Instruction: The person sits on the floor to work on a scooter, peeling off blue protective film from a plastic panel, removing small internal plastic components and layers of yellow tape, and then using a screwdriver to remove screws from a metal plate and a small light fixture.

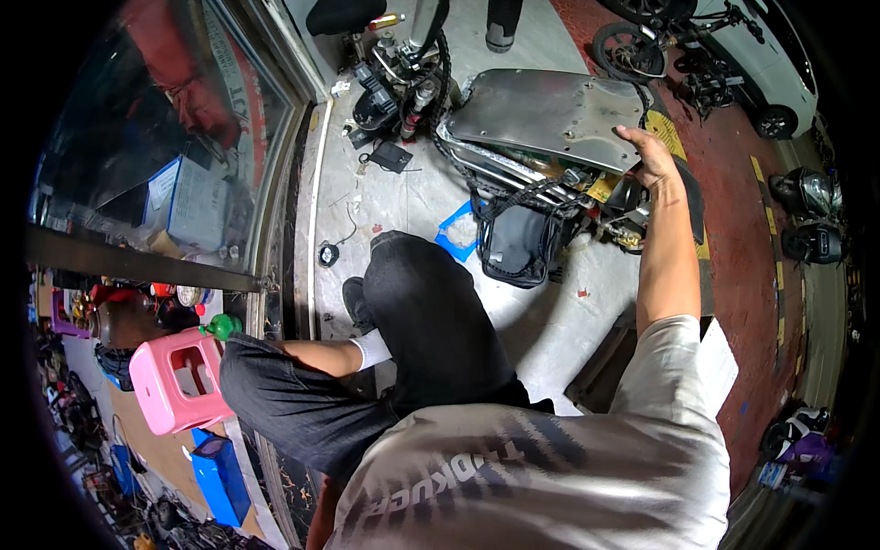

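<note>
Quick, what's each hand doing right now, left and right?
Left hand: not in view.
Right hand: resting on the edge of the metal panel of the tipped scooter; whether the fingers grip it cannot be told.

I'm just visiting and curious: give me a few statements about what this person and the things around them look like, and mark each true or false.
1. The right hand rests on the edge of a metal panel of a vehicle lying on its side. True.
2. A pink plastic stool stands at the person's left. True.
3. The right hand grips a wrench. False: no tool shows in it; the fingers lie on the panel.
4. The left hand is pressing on the black bag. False: the left hand is not in view.
5. The stool is blue. False: it is pink.
</note>
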